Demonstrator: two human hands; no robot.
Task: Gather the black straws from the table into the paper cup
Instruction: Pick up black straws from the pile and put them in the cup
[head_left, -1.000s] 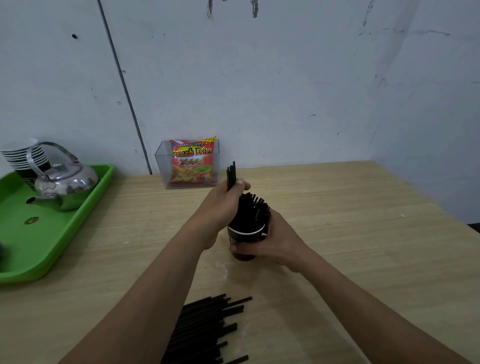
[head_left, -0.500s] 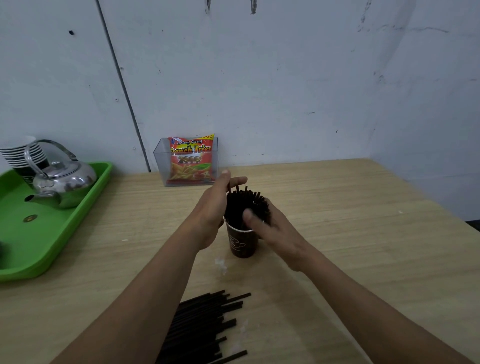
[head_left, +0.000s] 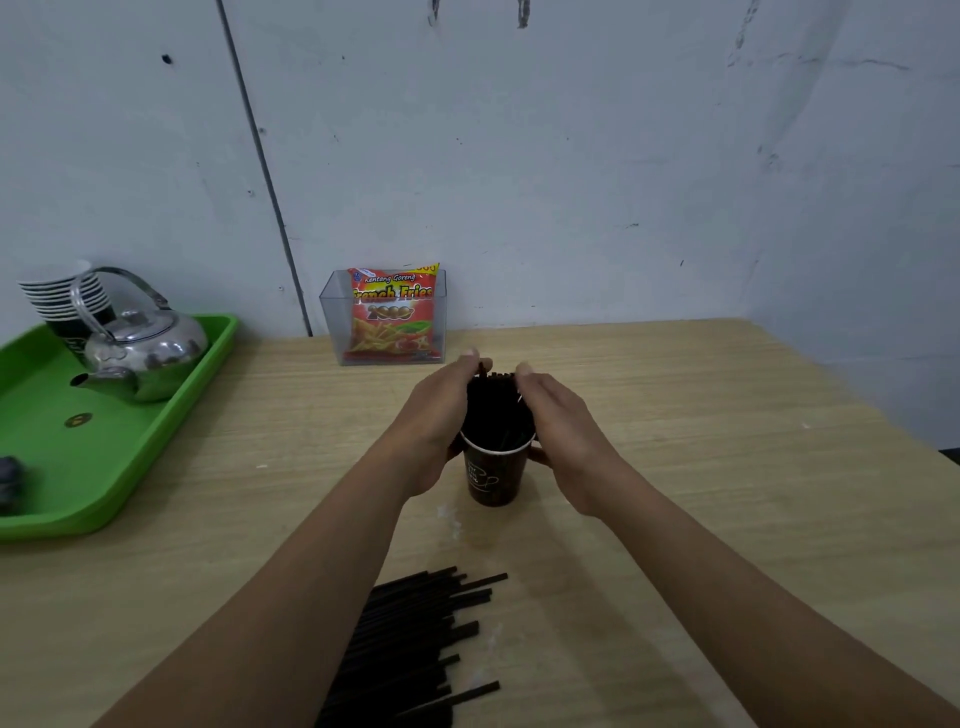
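A dark brown paper cup (head_left: 491, 475) stands upright mid-table, packed with a bundle of black straws (head_left: 496, 410) that stick up above its rim. My left hand (head_left: 441, 415) lies against the bundle's left side and my right hand (head_left: 558, 421) against its right side. Their fingers stretch up along the straws and press them together, and the fingertips reach the straw tops. A loose pile of black straws (head_left: 415, 639) lies flat on the wooden table (head_left: 701, 493) close to me, between my forearms.
A green tray (head_left: 119, 467) at the left holds a steel kettle (head_left: 143, 348) and a stack of cups (head_left: 62, 299). A clear box with a French fries snack packet (head_left: 392, 317) stands by the wall behind the cup.
My left hand let go of the few straws it lowered into the cup. My right hand left the cup's side. Both hands now press the bundle from either side.
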